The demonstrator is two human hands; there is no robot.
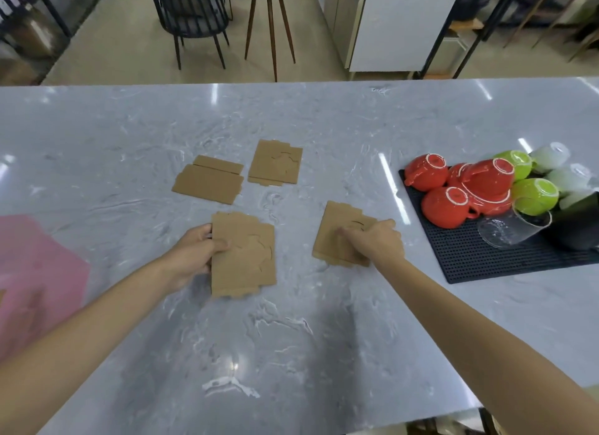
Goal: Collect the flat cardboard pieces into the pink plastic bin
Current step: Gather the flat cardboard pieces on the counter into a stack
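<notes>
Several flat brown cardboard pieces lie on a grey marble counter [291, 337]. My left hand [191, 253] grips the left edge of the near-left piece [246, 256], thumb on top. My right hand [376, 240] rests palm down on the near-right piece [337, 227], fingers spread over it. Two more pieces lie farther back: a wide one [209, 183] at the left and a squarer one [275, 164] beside it. The pink plastic bin [35, 266] sits at the left edge of view, blurred and partly cut off.
A black perforated mat [479, 259] at the right holds upturned red cups [447, 204], green cups [534, 196], white cups and a clear glass [512, 227]. Beyond the counter's far edge stand a black chair, a wooden stool and a white cabinet.
</notes>
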